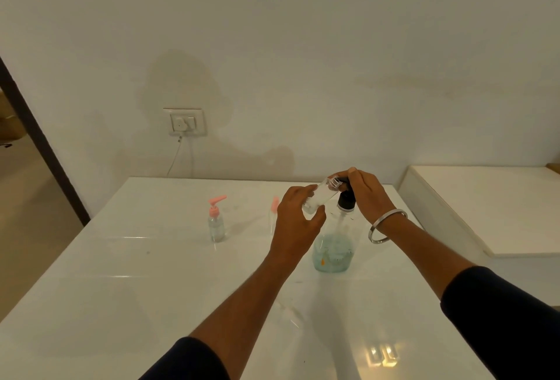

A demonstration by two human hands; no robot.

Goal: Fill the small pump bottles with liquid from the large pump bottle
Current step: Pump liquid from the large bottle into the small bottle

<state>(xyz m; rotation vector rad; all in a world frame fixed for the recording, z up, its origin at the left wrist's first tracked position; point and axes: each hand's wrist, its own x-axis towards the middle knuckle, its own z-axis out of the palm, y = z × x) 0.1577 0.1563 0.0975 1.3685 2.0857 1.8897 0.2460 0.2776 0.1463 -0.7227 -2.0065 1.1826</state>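
Clear small bottle point(318, 197) pinched uncapped in left hand point(295, 222), tilted with its long axis pointing mouth-first up-right to black pump nozzle point(342, 181) of large pump bottle point(333, 246) under right hand point(363, 194), palm pressing down.

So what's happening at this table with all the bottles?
A person is refilling small pump bottles. The left hand holds an uncapped small clear bottle tilted up to the black pump of the large bottle, while the right hand rests on that pump. A pink-topped small bottle stands on the white table to the left.
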